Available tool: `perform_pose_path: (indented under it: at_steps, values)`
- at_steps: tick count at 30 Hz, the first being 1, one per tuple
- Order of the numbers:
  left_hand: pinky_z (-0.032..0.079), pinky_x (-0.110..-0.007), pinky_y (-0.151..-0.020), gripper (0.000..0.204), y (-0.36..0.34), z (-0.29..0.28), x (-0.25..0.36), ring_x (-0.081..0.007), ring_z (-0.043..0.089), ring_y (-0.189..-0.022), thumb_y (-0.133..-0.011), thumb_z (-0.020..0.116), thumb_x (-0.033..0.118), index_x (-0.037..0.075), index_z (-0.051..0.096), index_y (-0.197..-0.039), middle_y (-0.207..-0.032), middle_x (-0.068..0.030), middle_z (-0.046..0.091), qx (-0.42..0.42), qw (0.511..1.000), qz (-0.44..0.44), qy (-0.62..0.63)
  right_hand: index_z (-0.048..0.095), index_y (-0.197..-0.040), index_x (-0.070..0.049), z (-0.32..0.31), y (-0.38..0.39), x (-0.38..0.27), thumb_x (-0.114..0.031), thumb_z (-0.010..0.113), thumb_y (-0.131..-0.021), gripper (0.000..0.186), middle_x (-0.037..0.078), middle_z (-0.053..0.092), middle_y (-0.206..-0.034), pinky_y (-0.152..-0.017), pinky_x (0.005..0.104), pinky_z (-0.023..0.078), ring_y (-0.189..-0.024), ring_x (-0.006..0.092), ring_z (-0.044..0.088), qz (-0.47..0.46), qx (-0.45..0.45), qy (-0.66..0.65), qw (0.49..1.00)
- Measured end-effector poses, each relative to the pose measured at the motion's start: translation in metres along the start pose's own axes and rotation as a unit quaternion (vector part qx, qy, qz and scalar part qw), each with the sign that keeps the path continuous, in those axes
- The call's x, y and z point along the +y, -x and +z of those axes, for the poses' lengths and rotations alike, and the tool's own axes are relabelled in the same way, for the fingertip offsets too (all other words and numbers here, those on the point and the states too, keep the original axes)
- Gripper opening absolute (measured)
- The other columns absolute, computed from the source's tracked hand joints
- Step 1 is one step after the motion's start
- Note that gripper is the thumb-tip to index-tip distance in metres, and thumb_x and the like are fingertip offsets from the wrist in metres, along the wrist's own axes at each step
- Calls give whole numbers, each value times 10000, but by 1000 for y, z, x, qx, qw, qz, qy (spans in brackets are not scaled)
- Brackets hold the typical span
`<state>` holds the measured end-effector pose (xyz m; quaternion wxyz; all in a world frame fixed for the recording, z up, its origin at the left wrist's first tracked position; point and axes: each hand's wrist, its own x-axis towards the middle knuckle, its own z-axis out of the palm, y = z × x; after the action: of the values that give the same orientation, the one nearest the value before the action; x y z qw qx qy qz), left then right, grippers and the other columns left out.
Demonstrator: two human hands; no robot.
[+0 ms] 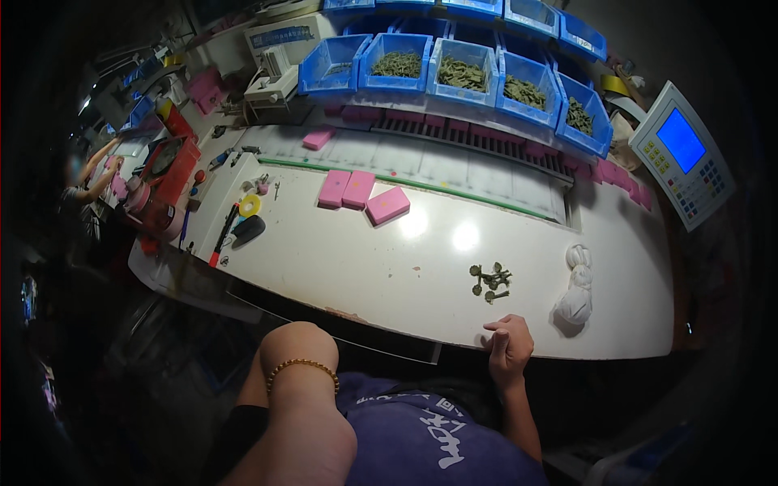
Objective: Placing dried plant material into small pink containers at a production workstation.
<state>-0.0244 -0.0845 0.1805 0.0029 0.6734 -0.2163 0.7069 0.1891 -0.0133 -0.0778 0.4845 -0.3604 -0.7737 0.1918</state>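
Note:
My right hand (pixel 509 348) rests at the front edge of the white table (pixel 348 267), thumb apart from the loosely curled fingers, and nothing shows in it. Just beyond it lies a small pile of dark, key-shaped pieces (pixel 491 280) with round heads. To the right of them sits a white bundle (pixel 576 287), tied in the middle. My left hand (pixel 300 344) is bent down at the wrist in front of the table edge, a gold bead bracelet on that arm; its fingers are hidden. Farther back, several pink boxes (pixel 358 190) lie on the table.
Blue bins (pixel 466 69) of small greenish pieces line the back above a slotted rack (pixel 478 146). A control panel (pixel 685 154) with a blue screen stands at right. Yellow tape (pixel 250 205) and a black-and-red pen (pixel 224 235) lie at left. Another person's arms (pixel 101 174) show far left.

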Motion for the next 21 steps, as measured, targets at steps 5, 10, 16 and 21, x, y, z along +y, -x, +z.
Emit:
perform_pose_path:
  at_steps: [5, 10, 16, 21]
  values:
    - [515, -366, -1054, 418, -3, -6, -1, -125, 440, -386, -819, 379, -144, 38, 540, -480, -423, -44, 452, -33, 997, -16, 66, 654, -754, -5, 0, 0, 1, -242, 482, -1030, 402, 111, 573, -646, -684, 416, 502, -615, 300, 562, -7, -3, 2, 1000]
    - [514, -365, -1055, 421, -4, -5, 6, -123, 446, -394, -824, 373, -143, 31, 551, -485, -427, -43, 457, -53, 996, -62, 38, 652, -752, -5, 1, -2, 1, -240, 482, -1030, 403, 113, 590, -658, -686, 416, 502, -616, 300, 567, -11, 0, -1, 1000]
    - [528, -361, -1041, 390, -1, -1, 22, -126, 464, -412, -800, 407, -179, 12, 578, -506, -443, -42, 475, -18, 995, -94, -12, 652, -751, -7, 1, -3, 0, -234, 490, -1025, 391, 115, 601, -666, -677, 418, 500, -620, 301, 568, -5, -3, -8, 1000]
    - [535, -354, -1033, 373, -2, -6, 11, -124, 469, -415, -780, 437, -203, 10, 578, -509, -446, -43, 485, -33, 997, -63, 11, 654, -758, -9, 2, 0, 3, -220, 494, -1019, 371, 116, 596, -668, -669, 417, 498, -617, 305, 563, -17, 3, 3, 1000]
